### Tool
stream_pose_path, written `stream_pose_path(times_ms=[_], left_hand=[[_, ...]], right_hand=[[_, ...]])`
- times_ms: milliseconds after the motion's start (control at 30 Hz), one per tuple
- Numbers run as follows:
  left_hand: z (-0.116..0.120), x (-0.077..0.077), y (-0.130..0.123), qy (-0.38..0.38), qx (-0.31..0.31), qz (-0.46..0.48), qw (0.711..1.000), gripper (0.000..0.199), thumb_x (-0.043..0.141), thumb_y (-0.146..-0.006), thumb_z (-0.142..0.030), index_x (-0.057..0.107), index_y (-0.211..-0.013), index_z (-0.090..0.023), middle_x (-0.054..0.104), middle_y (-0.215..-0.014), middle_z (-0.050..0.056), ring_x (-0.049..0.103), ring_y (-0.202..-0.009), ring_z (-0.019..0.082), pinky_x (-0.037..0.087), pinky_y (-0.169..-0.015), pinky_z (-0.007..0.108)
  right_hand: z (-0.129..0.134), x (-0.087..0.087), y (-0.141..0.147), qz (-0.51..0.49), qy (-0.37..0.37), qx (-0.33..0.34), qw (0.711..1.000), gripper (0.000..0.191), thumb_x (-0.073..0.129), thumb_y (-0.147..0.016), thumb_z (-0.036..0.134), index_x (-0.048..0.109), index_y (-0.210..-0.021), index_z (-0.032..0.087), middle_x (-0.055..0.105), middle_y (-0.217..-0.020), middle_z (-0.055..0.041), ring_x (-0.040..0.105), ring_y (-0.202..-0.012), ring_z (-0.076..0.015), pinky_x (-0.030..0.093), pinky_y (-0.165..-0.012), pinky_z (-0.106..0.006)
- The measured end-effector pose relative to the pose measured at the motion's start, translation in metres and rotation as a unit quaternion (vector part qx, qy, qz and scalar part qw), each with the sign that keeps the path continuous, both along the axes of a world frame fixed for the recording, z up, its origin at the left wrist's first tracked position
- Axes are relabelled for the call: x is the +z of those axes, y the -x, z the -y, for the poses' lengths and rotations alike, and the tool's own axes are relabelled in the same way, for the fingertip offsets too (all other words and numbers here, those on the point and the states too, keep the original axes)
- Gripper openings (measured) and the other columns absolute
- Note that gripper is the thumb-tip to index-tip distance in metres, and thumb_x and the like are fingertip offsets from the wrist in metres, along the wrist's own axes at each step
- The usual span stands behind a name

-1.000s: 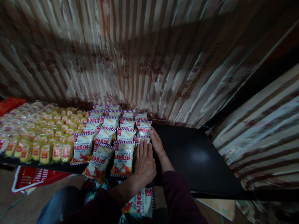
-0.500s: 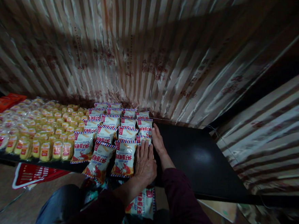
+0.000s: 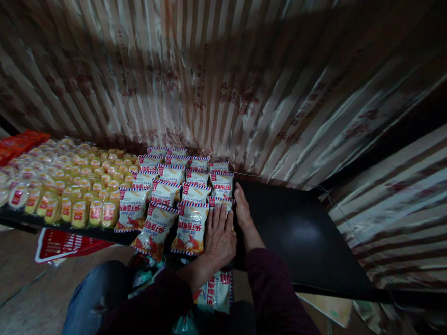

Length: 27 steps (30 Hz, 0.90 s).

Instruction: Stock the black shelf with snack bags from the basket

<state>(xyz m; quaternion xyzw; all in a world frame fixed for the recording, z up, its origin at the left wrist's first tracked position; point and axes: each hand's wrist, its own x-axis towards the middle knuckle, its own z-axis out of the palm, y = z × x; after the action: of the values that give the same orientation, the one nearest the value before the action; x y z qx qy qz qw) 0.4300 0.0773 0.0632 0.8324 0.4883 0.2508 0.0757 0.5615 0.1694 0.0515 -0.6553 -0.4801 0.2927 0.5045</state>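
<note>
My left hand [image 3: 221,238] lies flat with fingers stretched over a white snack bag [image 3: 220,202] in the right-hand column, covering most of it. Just right of that column, my right hand [image 3: 245,211] stands on its edge, fingers straight and nothing gripped. Its fingertips are beside another snack bag [image 3: 222,184]; whether they touch it I cannot tell. Several more such bags, with red lettering and striped ends, lie in overlapping rows, among them a front bag [image 3: 190,228] left of my left hand. All rest on a black shelf [image 3: 300,233].
Small yellow wrapped cakes [image 3: 79,213] fill the shelf's left part, with orange packets [image 3: 0,152] beyond. Striped, printed sheeting [image 3: 201,62] hangs behind. Below the front edge are a red-and-white sign [image 3: 68,243] and a loose snack bag [image 3: 215,293] near my knees.
The view has shifted slightly, so the goods appear further right. My left hand stays flat on the bag, and my right hand remains upright beside the column.
</note>
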Motion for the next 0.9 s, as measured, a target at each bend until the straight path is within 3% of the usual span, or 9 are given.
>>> stream_pose_path(times_ms=[333,633,900], left_hand=[[0.027,0.007,0.004,0.018,-0.038,0.001,0.999,0.061,0.044,-0.088,-0.027,0.031,-0.144,-0.007,0.017,-0.157,0.016,0.004,-0.146,0.029,0.017,-0.118,0.051],[0.070,-0.010,0.022,0.072,-0.120,0.031,0.990,0.064,0.042,-0.084,-0.018,0.028,-0.144,0.000,0.021,-0.155,0.020,0.000,-0.146,0.028,0.020,-0.118,0.049],[0.115,-0.033,0.046,0.081,-0.126,0.019,0.989,0.061,0.041,-0.085,-0.017,0.032,-0.145,-0.007,0.026,-0.154,0.015,0.007,-0.146,0.027,0.016,-0.119,0.051]], right_hand=[[0.066,0.000,0.017,-0.053,0.006,-0.028,0.998,0.074,0.031,-0.087,0.066,0.043,-0.140,0.016,0.039,-0.149,-0.0093,0.036,-0.138,-0.0194,0.026,-0.115,-0.036],[0.116,0.004,0.043,-0.161,0.004,-0.042,0.986,0.077,0.048,-0.079,0.068,0.048,-0.137,0.016,0.042,-0.148,-0.0086,0.037,-0.137,-0.0221,0.026,-0.114,-0.036],[0.162,-0.005,0.074,-0.134,-0.005,-0.039,0.990,0.068,0.046,-0.084,0.061,0.048,-0.137,0.019,0.045,-0.146,-0.0072,0.038,-0.136,-0.0208,0.026,-0.114,-0.037]])
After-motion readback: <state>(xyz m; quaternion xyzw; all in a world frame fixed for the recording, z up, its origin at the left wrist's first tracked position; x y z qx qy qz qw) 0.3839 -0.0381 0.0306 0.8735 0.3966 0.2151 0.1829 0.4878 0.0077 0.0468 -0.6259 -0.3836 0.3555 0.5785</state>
